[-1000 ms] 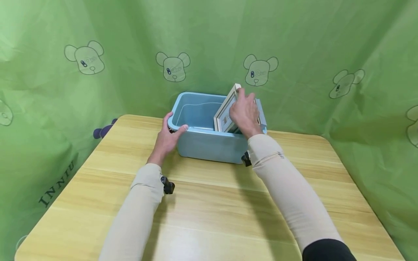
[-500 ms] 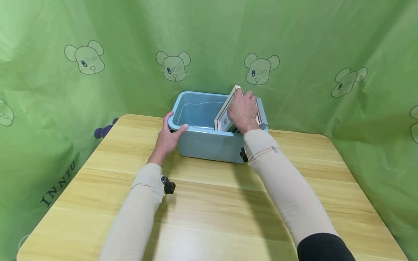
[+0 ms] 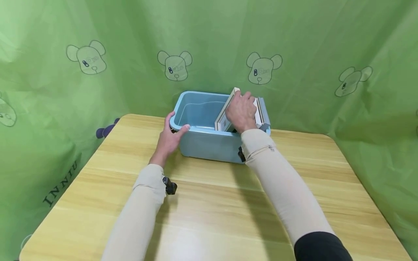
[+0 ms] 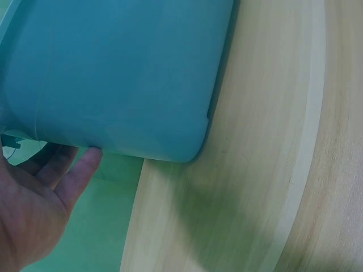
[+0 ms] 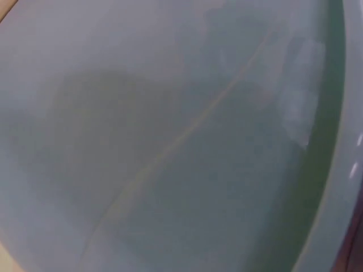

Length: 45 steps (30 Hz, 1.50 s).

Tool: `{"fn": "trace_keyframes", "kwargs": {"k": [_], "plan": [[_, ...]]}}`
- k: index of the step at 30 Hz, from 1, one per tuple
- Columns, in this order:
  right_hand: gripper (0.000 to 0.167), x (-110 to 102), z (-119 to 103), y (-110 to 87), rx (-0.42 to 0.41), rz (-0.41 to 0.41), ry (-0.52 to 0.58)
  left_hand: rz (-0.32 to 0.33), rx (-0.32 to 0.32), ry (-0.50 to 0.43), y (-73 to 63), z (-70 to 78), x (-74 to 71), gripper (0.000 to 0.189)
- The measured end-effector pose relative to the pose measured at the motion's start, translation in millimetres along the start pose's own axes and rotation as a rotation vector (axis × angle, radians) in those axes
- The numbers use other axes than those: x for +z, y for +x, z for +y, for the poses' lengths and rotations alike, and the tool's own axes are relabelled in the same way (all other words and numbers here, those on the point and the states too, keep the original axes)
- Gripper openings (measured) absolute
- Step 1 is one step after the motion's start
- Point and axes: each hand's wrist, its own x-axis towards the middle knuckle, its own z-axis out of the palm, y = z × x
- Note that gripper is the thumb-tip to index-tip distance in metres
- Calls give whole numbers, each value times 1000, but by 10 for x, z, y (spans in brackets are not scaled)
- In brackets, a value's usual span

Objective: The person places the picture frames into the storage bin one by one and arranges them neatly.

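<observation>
A blue plastic storage bin (image 3: pixel 212 145) stands on the table. My left hand (image 3: pixel 168 139) grips its left front corner, thumb over the front rim and fingers along the left side. In the left wrist view the fingers (image 4: pixel 79 175) lie against the bin's outer wall (image 4: pixel 125 79). Inside the bin's right part, a white picture frame (image 3: pixel 222 122) leans to the right, its picture side partly visible. My right hand (image 3: pixel 241 110) holds this frame by its upper part and hides much of it. The right wrist view is filled by the bin's wall (image 5: pixel 170 170) close up.
Right of my right hand, other flat frame-like pieces stand tilted in the bin: a white-edged one (image 3: pixel 258 115) and a blue-grey one (image 3: pixel 265 113). The wooden table (image 3: pixel 202 217) reaches a green curtain (image 3: pixel 212 29) behind the bin.
My right hand has shifted slightly left and down, and the white picture frame's top sits a little lower. More of the pieces to the right shows. The left hand keeps its grip.
</observation>
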Motion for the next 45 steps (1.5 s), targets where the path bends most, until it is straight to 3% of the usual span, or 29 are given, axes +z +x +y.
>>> {"fn": "trace_keyframes", "kwargs": {"k": [18,27,36,45], "plan": [[41,29,33,-52,14,17,31,4,-2,-2,-18,2,-22,89],[33,79,-23,-76,-8,44,-133,6,-5,0,-12,3,-12,90],[32,125,-13,-90,-27,-22,-320,-4,1,6,-11,3,42,87],[26,146,-2,-84,-44,-34,-314,0,0,8,-6,-6,33,88]]}}
